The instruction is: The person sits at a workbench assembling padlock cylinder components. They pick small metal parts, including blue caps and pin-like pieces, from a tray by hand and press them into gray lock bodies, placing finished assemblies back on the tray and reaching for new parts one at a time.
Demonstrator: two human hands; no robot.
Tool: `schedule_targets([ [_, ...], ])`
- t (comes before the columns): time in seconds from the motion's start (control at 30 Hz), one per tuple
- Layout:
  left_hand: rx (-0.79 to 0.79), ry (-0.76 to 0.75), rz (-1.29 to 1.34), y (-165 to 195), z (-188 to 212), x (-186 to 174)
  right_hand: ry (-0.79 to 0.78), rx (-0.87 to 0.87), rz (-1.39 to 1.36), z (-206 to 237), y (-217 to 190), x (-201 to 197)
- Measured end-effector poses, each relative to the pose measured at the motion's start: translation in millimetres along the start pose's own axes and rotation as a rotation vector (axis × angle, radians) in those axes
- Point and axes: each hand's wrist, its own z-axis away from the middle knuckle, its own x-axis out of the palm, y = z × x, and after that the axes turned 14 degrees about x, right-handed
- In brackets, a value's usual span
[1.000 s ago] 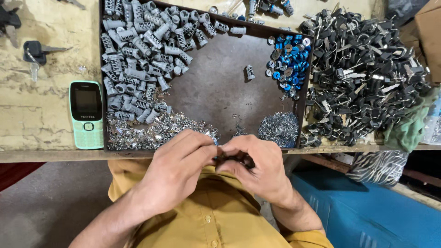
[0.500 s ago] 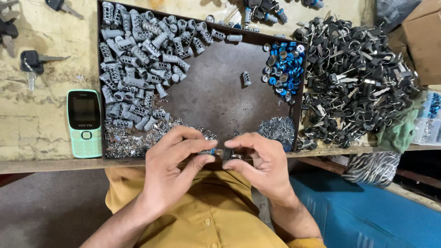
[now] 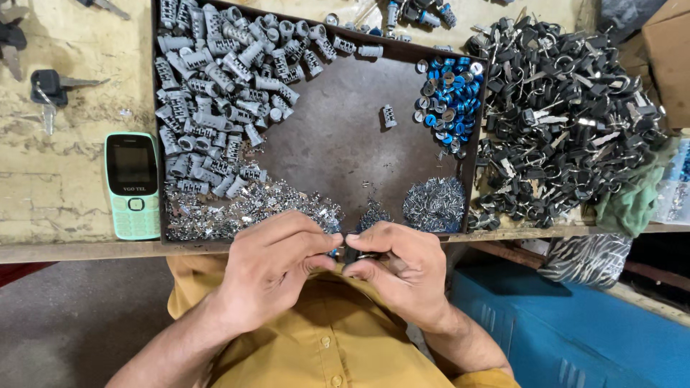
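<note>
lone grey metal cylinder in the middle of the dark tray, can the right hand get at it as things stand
Probably yes. The lone grey metal cylinder lies on bare tray floor with nothing over it, but the right hand first has to let go of the small part it pinches with the left hand.

A small mint-green phone point(image 3: 133, 185) lies flat at the left of the frame on the desk point(image 3: 65, 172), beside a dark tray. Its little screen is dark. A brown cardboard box point(image 3: 668, 50) sits at the upper right corner.
</note>
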Motion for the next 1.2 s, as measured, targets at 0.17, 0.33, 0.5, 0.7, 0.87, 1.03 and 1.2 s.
schedule_targets([
  [0.17, 0.085, 0.048, -0.075, 1.9, 2.0, 1.8, -0.131, 0.446, -0.547, -5.1, 9.3, 1.8],
  [0.33, 0.05, 0.066, -0.075, -0.2, 6.6, -2.5, -0.241, 0.36, -0.635, -9.4, 13.8, 7.8],
  [0.5, -0.059, 0.113, -0.056, 1.8, 10.2, 0.2, -0.337, 0.324, -0.563, -11.4, 3.0, 15.7],
  [0.7, -0.086, 0.155, -0.093, 9.5, 5.2, 9.7, -0.305, 0.417, -0.457, -3.1, 2.9, 22.9],
  [0.87, -0.15, 0.253, -0.287, 15.7, 0.9, -9.3, 0.029, 0.22, -0.359, 2.4, -0.2, 9.5],
  [1.03, -0.566, 0.395, 0.595, 4.8, 16.8, -13.6, 0.081, -0.088, 0.057, -3.2, -14.3, -6.3],
  [1.2, -0.66, 0.41, 1.291, -11.9, 27.3, 29.6, 0.081, -0.211, 0.308, -0.7, -22.4, 7.6],
])
